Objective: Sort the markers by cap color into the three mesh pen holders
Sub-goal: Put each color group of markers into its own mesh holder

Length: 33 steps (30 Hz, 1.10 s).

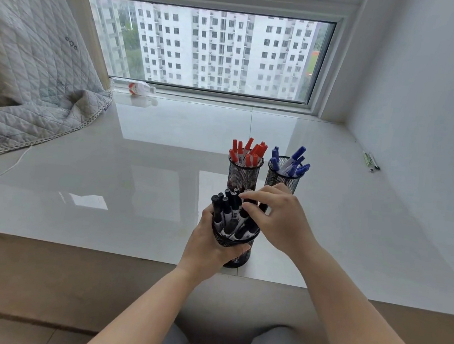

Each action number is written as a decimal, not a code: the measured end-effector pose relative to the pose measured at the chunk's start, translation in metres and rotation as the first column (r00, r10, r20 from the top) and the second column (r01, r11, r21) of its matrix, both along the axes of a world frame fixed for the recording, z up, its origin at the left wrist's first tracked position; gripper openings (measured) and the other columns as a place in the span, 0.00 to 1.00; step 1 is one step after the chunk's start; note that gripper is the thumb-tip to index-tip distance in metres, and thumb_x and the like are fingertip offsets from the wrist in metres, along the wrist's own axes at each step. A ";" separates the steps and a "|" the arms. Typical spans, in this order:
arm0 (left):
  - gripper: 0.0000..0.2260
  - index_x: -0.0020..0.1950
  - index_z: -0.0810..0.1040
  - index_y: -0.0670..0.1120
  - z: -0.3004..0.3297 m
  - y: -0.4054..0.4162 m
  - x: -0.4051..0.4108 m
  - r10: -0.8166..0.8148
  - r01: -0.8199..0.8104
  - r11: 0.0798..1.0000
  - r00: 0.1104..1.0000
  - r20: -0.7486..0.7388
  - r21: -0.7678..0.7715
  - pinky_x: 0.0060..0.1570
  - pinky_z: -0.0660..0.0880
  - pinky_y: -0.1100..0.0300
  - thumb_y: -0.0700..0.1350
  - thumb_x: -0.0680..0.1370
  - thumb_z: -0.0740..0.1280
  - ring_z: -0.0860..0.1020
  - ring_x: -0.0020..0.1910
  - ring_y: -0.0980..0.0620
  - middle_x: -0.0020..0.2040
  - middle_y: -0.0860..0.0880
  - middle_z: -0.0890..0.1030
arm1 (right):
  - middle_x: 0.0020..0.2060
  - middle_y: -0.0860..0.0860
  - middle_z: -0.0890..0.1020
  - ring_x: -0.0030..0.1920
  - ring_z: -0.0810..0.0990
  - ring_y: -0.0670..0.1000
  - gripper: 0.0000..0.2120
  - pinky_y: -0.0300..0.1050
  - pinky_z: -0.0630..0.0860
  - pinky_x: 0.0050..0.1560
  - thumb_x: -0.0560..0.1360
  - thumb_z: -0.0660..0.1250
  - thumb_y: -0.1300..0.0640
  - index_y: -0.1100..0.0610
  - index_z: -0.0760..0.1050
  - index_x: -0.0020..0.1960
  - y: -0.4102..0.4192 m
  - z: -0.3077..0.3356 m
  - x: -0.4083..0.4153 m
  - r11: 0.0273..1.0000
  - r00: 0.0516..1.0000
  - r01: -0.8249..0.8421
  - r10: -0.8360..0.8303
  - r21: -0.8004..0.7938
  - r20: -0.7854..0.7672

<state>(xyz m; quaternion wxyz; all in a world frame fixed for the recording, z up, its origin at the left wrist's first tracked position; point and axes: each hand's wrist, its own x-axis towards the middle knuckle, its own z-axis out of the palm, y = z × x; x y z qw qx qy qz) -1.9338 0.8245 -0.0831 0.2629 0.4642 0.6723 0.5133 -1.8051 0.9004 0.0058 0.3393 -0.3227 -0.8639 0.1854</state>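
Three black mesh pen holders stand on the glossy white sill. The far middle holder (244, 174) is full of red-capped markers (249, 150). To its right, another holder (282, 180) carries blue-capped markers (292, 162). The nearest holder (237, 244), tilted toward me at the sill's front edge, contains several black-capped markers (229, 215). My left hand (209, 245) wraps around this holder's side. My right hand (274, 216) hovers over its top, thumb and forefinger pinched on the cap of one black marker (247, 204) in the bunch.
A quilted grey blanket (35, 75) covers the sill's left end, with a white cable (6, 168) trailing from it. A plastic bottle (134, 87) lies by the window frame. A small green-and-black object (370, 161) lies near the right wall. My knees show below.
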 end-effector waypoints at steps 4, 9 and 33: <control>0.36 0.60 0.62 0.61 0.001 0.000 0.002 0.023 -0.023 1.000 1.000 -0.014 -0.002 0.44 0.70 0.78 0.61 0.56 0.74 0.74 0.50 0.72 0.52 0.65 0.77 | 0.38 0.40 0.78 0.47 0.68 0.44 0.10 0.28 0.61 0.47 0.75 0.67 0.52 0.48 0.81 0.55 -0.002 -0.004 0.000 0.999 0.999 -0.006 0.008 -0.034 0.050; 0.37 0.62 0.62 0.63 -0.006 -0.001 0.009 0.042 -0.042 0.999 0.999 -0.001 -0.025 0.45 0.70 0.77 0.58 0.56 0.74 0.74 0.51 0.73 0.53 0.66 0.76 | 0.41 0.39 0.77 0.50 0.70 0.45 0.11 0.26 0.63 0.51 0.76 0.65 0.55 0.48 0.80 0.56 -0.003 -0.011 -0.001 0.989 0.999 -0.046 0.043 -0.143 -0.024; 0.30 0.58 0.68 0.58 -0.012 0.051 -0.074 0.181 -0.187 0.980 0.980 -0.078 -0.074 0.49 0.68 0.66 0.52 0.60 0.77 0.75 0.52 0.60 0.54 0.60 0.76 | 0.76 0.48 0.53 0.75 0.48 0.51 0.31 0.51 0.45 0.74 0.75 0.49 0.36 0.46 0.52 0.75 0.026 -0.126 0.003 0.931 0.784 0.356 -0.249 -0.082 0.569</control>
